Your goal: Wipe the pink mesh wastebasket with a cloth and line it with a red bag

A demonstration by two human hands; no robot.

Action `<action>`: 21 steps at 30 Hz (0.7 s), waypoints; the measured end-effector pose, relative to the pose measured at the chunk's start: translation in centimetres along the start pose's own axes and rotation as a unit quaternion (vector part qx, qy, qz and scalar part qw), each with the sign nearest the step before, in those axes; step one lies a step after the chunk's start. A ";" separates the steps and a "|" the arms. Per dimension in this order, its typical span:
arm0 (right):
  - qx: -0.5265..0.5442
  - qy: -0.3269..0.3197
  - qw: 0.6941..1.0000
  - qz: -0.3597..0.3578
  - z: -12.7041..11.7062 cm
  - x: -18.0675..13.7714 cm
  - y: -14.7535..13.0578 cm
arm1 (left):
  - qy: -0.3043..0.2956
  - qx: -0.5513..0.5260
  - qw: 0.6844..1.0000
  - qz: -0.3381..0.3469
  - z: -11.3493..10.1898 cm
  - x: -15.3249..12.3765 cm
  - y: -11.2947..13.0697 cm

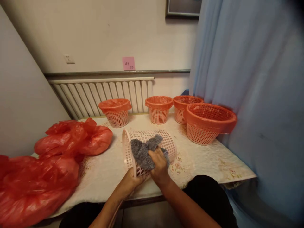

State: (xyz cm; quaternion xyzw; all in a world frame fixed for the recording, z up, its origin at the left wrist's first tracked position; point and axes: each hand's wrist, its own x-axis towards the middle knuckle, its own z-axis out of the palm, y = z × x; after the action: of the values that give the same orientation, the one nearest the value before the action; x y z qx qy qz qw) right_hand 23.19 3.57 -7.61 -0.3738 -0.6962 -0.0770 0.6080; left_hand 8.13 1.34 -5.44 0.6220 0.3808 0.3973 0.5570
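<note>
Down the right side, a blue curtain (261, 95) hangs in soft folds beside a table (99, 177) with a pale, flower-printed cover. Red bags (42, 190), thin and crinkled with bulging rounded sides, are heaped at its left end. Near the table's front edge, between the bags and the right end, a basket (169, 144) lies on its side. Its long axis runs roughly left to right; the wide mouth faces left, the narrower base right. It is pale pink, its wall a lattice of small holes, its rim a smooth thick ring. Behind it stand 4 upright lined baskets (201, 136), also latticed and tapered, with glossy red plastic folded over their rims. A gray cloth (143, 155), fuzzy and crumpled into lobes, lies against the basket's side close to the mouth. The person's right hand (160, 163) is curled, clutching the cloth in its fingers. The left hand (129, 183) pinches the near part of the rim, some of its fingers hidden.
</note>
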 end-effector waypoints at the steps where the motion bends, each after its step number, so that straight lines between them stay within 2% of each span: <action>1: -0.025 0.009 0.999 0.021 -0.3 0.1 1.5 | -0.012 -0.035 0.999 -0.005 -0.2 -0.3 0.1; 3: -0.068 0.043 0.992 0.097 -1.1 0.4 4.6 | -0.029 -0.092 0.995 -0.012 -0.8 -0.7 0.3; 6: -0.093 0.086 0.968 0.215 -2.4 0.8 8.1 | -0.043 -0.105 0.993 -0.017 -1.7 -0.8 0.1; 8: -0.101 0.112 0.950 0.273 -2.9 0.8 9.1 | -0.060 -0.070 0.996 -0.011 -2.2 -0.9 -0.4; 10: -0.103 0.123 0.941 0.297 -3.1 0.8 9.3 | -0.067 -0.019 0.998 -0.005 -2.6 -1.0 -1.1; 13: -0.098 0.126 0.944 0.290 -2.6 0.6 8.8 | -0.061 0.038 0.997 -0.018 -3.0 -1.4 -2.1; 16: -0.096 0.126 0.952 0.263 -1.9 0.4 7.9 | -0.051 0.049 0.997 -0.022 -3.0 -1.5 -1.9; 18: -0.083 0.110 0.965 0.222 -1.2 0.4 6.3 | -0.056 0.042 0.998 -0.006 -2.6 -1.1 -1.2; 21: -0.020 0.060 0.990 0.124 -0.3 0.1 2.4 | -0.061 0.032 0.998 0.015 -1.7 -0.3 0.0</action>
State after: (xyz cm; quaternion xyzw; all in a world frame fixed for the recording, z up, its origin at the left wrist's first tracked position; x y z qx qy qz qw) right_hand 24.89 5.17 -8.25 -0.4640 -0.6047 -0.0367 0.6463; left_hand 6.43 1.77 -5.37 0.6685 0.3491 0.3548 0.5527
